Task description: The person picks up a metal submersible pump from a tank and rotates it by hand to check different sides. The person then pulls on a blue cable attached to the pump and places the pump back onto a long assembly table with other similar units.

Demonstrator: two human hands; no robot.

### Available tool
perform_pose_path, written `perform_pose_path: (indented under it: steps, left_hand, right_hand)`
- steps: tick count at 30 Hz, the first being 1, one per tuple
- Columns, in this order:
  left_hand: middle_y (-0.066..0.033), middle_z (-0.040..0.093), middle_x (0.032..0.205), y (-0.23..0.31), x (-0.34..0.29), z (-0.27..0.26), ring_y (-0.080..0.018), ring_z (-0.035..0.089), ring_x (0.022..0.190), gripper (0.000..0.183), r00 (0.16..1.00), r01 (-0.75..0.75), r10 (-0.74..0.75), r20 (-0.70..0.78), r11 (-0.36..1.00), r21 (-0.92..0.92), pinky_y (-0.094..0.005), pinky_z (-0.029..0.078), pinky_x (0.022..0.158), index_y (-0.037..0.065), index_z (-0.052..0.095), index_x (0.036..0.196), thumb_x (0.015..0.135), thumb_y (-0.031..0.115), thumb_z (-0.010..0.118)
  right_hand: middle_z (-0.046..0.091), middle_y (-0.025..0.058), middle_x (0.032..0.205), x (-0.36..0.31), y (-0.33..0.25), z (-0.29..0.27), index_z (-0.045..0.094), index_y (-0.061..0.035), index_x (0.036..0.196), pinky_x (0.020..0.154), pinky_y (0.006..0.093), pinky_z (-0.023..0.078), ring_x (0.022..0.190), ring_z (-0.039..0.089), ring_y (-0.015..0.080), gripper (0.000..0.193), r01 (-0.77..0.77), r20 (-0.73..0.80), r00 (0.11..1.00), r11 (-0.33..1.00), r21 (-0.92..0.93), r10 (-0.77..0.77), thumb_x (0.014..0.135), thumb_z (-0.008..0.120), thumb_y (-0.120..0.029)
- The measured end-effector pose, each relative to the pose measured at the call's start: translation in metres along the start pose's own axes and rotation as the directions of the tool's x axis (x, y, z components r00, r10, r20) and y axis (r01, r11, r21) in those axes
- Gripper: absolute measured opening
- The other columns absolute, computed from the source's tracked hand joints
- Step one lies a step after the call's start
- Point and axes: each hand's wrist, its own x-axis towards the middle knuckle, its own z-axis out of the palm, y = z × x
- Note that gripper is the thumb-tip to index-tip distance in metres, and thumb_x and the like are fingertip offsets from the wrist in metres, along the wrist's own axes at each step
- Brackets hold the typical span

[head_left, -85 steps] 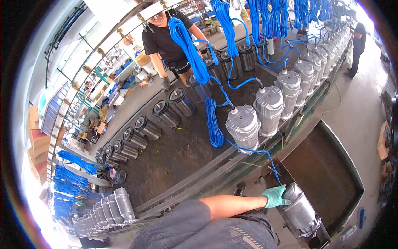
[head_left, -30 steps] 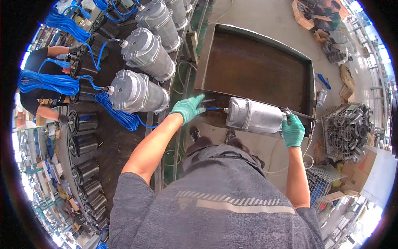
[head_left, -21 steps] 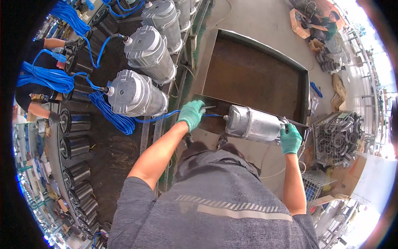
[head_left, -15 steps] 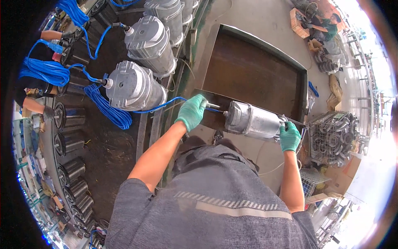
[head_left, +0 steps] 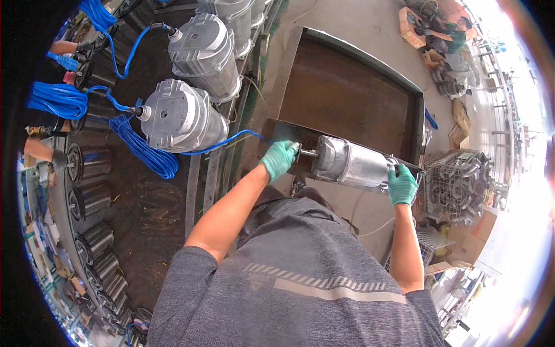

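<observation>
A silver-grey cylindrical metal housing (head_left: 354, 164), like a motor or pump body, lies on its side at the near edge of a shallow metal tray. My left hand (head_left: 280, 159), in a green glove, closes around the outer end of a slim metal rod-like tool (head_left: 310, 153) whose other end meets the housing's left end; its exact kind is unclear. At the housing's right end, my right hand (head_left: 402, 186), gloved in green too, has its fingers curled over the rim. The palm side of both hands is hidden.
The brown-bottomed tray (head_left: 421, 104) lies beyond the housing. Upright grey housings (head_left: 184, 115) with blue cable coils (head_left: 144, 149) line a rail at left. Rotors (head_left: 95, 199) stand farther left, near a co-worker's arm (head_left: 39, 149). A wire basket (head_left: 459, 185) of metal parts stands right; another person (head_left: 455, 36) sits far right.
My left hand has moved slightly right and down, closer to the housing, and the tool now lines up with its end. My right hand keeps its grip. The view has shifted a little.
</observation>
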Motion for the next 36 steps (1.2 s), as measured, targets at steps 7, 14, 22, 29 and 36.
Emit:
perform_pose_path:
  steps: [7, 14, 22, 29, 36]
  left_hand:
    - [0.0023, 0.058, 0.078, 0.023, -0.015, -0.006, -0.0080, 0.055, 0.059, 0.030, 0.977, 0.186, -0.160, 0.141, 0.963, -0.197, -0.0262, 0.048, 0.052, 0.012, 0.066, 0.106, 0.109, 0.039, 0.053]
    - [-0.0122, 0.069, 0.101, -0.023, -0.003, 0.001, -0.0263, 0.068, 0.082, 0.062, 0.915, -0.390, 0.398, 0.062, 0.838, 0.382, -0.0386, 0.055, 0.071, 0.006, 0.036, 0.153, 0.096, 0.008, 0.060]
    - [-0.0082, 0.073, 0.103, 0.008, -0.015, 0.002, -0.0213, 0.067, 0.079, 0.043, 0.973, -0.219, 0.190, 0.130, 0.941, 0.259, -0.0355, 0.055, 0.071, 0.007, 0.057, 0.141, 0.100, 0.021, 0.063]
    - [-0.0004, 0.072, 0.106, 0.020, -0.015, -0.012, -0.0074, 0.058, 0.071, 0.045, 0.953, 0.048, 0.026, 0.301, 0.971, -0.236, -0.0263, 0.053, 0.069, 0.012, 0.058, 0.144, 0.103, 0.028, 0.062]
    - [-0.0099, 0.067, 0.106, 0.008, -0.013, -0.007, -0.0180, 0.062, 0.075, 0.069, 0.965, -0.176, 0.124, 0.232, 0.959, 0.222, -0.0328, 0.055, 0.072, 0.006, 0.043, 0.154, 0.088, 0.009, 0.060]
  right_hand:
    - [0.070, 0.0118, 0.083, -0.001, -0.002, -0.001, 0.072, -0.0103, 0.091, 0.070, 0.0456, 0.054, 0.074, 0.069, 0.0348, 0.027, -0.016, 0.008, 1.000, 1.000, 0.025, 0.016, 0.096, 0.067, -0.036]
    - [0.070, 0.0118, 0.083, 0.001, -0.002, 0.000, 0.070, -0.0103, 0.090, 0.071, 0.0460, 0.055, 0.075, 0.069, 0.0344, 0.027, 0.006, -0.021, 1.000, 1.000, 0.026, -0.005, 0.095, 0.067, -0.037]
    - [0.070, 0.0116, 0.082, -0.001, -0.001, 0.002, 0.070, -0.0102, 0.088, 0.070, 0.0463, 0.055, 0.075, 0.069, 0.0342, 0.027, 0.001, -0.016, 1.000, 1.000, -0.010, -0.001, 0.096, 0.066, -0.036]
    - [0.070, 0.0120, 0.082, -0.001, 0.002, 0.004, 0.070, -0.0100, 0.089, 0.070, 0.0468, 0.055, 0.076, 0.069, 0.0349, 0.027, 0.026, -0.056, 0.998, 1.000, 0.014, -0.025, 0.095, 0.066, -0.036]
    - [0.071, 0.0124, 0.086, 0.000, 0.002, 0.004, 0.072, -0.0116, 0.094, 0.072, 0.0463, 0.056, 0.077, 0.070, 0.0348, 0.026, 0.013, -0.023, 1.000, 1.000, 0.013, -0.013, 0.095, 0.066, -0.036]
